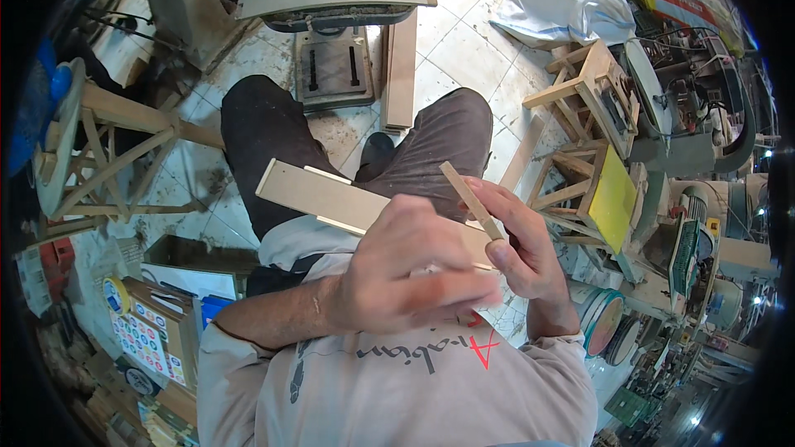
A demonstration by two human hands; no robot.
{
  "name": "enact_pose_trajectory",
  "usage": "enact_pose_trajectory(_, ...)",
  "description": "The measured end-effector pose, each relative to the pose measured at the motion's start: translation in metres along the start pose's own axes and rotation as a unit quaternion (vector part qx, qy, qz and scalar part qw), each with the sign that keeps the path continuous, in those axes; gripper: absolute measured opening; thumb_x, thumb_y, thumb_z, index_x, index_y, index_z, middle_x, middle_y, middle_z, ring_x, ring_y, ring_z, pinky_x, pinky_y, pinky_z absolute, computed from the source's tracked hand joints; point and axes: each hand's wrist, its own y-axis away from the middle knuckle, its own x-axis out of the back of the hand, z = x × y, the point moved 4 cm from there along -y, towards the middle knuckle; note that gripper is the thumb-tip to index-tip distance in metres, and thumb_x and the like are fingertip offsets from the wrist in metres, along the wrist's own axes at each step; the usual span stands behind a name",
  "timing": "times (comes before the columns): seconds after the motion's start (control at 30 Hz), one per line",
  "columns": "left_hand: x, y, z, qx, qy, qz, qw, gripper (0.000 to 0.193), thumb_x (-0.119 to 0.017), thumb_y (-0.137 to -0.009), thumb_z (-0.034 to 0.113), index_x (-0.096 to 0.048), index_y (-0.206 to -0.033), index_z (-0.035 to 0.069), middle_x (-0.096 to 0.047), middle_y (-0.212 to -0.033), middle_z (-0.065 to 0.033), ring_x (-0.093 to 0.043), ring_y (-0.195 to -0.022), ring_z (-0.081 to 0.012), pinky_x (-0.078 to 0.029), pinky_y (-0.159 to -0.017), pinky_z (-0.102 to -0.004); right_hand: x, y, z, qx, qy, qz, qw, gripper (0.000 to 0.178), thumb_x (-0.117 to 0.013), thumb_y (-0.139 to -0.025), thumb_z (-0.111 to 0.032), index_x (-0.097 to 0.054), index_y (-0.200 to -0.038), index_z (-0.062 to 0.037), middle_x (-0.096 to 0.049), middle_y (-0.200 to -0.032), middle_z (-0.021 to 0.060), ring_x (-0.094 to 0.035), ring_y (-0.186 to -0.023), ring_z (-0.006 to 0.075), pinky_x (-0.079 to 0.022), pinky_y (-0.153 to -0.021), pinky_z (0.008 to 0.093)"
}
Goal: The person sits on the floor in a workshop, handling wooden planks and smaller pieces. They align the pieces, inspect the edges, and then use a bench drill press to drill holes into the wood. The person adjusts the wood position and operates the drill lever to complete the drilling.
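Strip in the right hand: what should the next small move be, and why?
Probably hold the strip steady before bringing the left hand to it. The right hand pinches it between thumb and fingers, its far end sticking out free, while the left hand is blurred close by; what that hand holds, if anything, cannot be told.

At centre a board point(310, 193) lies across the lap point(265, 132); the left hand point(414, 261) overlaps its right part. Right of that, the right hand point(527, 240) holds a strip point(466, 194). Sack point(571, 15), upper right; bucket point(603, 323), lower right.
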Motion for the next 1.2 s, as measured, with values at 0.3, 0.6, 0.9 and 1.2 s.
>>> enact_pose_trajectory(0.3, -0.019, 0.012, 0.008, -0.037, -0.064, -0.133, 0.988, 0.063, -0.049, -0.095, 0.048, -0.048, -0.133, -0.002, -0.052, -0.13, -0.0223, -0.046, -0.128, -0.0374, -0.034, -0.108, -0.0482, -0.001, 0.0, -0.001, 0.036, 0.006, 0.018, 0.999, 0.054, -0.051, -0.093, -0.029, -0.045, -0.135, 0.0052, -0.047, -0.135, 0.0264, -0.052, -0.122, 0.0364, -0.041, -0.1, 0.0403)
enact_pose_trajectory(0.6, 0.011, 0.03, -0.084, 0.264, -0.093, -0.132, 0.951, 0.065, -0.032, -0.098, 0.053, -0.043, -0.14, 0.003, -0.051, -0.134, -0.0222, -0.047, -0.128, -0.0359, -0.029, -0.109, -0.0519, 0.002, 0.007, 0.001, 0.01, -0.027, 0.057, 0.998, 0.055, -0.054, -0.09, -0.027, -0.046, -0.133, 0.0062, -0.049, -0.131, 0.0286, -0.053, -0.119, 0.0386, -0.041, -0.099, 0.0407)
enact_pose_trajectory(0.9, 0.038, 0.052, -0.089, 0.332, -0.164, -0.114, 0.922, 0.031, -0.052, -0.095, 0.021, -0.06, -0.12, 0.004, -0.064, -0.115, -0.0147, -0.062, -0.101, -0.0291, -0.043, -0.097, -0.042, -0.007, -0.005, -0.003, -0.013, -0.018, 0.107, 0.994, 0.06, -0.053, -0.088, -0.037, -0.051, -0.127, 0.0085, -0.052, -0.13, 0.0258, -0.051, -0.12, 0.0375, -0.035, -0.104, 0.0433)
enact_pose_trajectory(1.2, 0.163, 0.152, -0.094, 0.54, -0.245, 0.122, 0.796, 0.023, -0.057, -0.094, 0.016, -0.065, -0.108, 0.0, -0.067, -0.092, -0.0094, -0.062, -0.079, -0.0159, -0.05, -0.071, -0.028, -0.069, -0.075, 0.034, -0.003, 0.148, -0.028, 0.989, 0.051, -0.066, -0.087, -0.019, -0.051, -0.134, -0.006, -0.051, -0.123, 0.0227, -0.055, -0.11, 0.0341, -0.046, -0.092, 0.0374)
